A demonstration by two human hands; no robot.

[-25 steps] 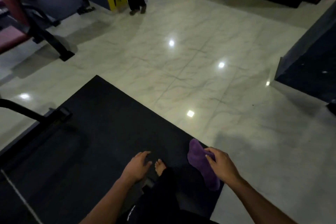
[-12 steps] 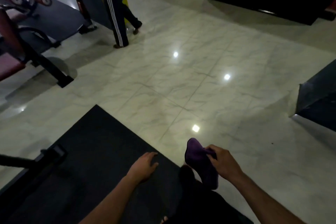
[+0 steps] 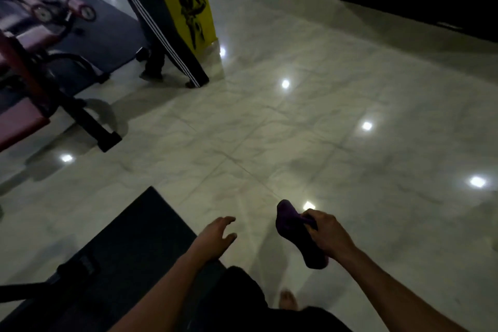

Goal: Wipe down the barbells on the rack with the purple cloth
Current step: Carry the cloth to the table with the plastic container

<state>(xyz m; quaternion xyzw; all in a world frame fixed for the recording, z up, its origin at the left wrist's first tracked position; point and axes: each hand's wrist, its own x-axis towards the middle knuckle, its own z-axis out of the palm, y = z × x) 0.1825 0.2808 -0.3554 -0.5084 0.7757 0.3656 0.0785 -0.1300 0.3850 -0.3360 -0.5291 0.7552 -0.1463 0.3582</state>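
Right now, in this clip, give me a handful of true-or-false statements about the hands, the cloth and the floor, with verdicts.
1. The right hand grips the purple cloth. True.
2. The left hand holds a barbell. False: it holds nothing, its fingers loosely spread.
3. The cloth is wiping a barbell. False: it hangs from the hand over the pale tiled floor, touching no barbell.
4. A black mat lies on the floor at lower left. True.
5. Another person's legs in striped black trousers stand beside a yellow panel. True.
6. The cloth is spread flat on the mat. False: it is bunched in the right hand, off the mat.
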